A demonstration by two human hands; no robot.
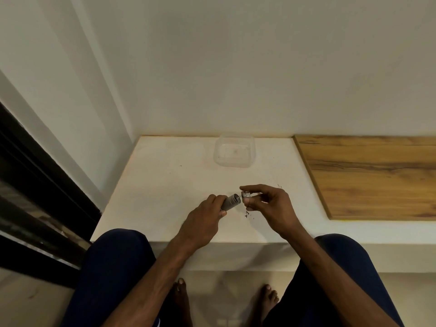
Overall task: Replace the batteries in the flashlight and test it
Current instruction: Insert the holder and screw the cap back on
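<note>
Your left hand (204,218) is closing around the rear of the grey flashlight body (231,202), fingers wrapped over it, holding it tilted with its open end pointing up and to the right. Your right hand (271,206) is pinching a small silver end cap (246,194) between thumb and forefinger, with the remaining fingers loosely curled; the cap is sitting just off the open end of the flashlight body, and whether the two are touching cannot be told. Both hands are working above the pale ledge (165,185), towards its near edge. Small dark flecks (246,214) are lying on the ledge just below the flashlight body. Well beyond the flashlight body, against the wall (236,67), a clear plastic container (234,151) is standing on the ledge; its contents are too faint to make out. To the right of the flashlight body, a wooden panel (372,175) is adjoining the ledge. Nearer than the flashlight body, your knees in dark trousers (113,267) are framing the view.
</note>
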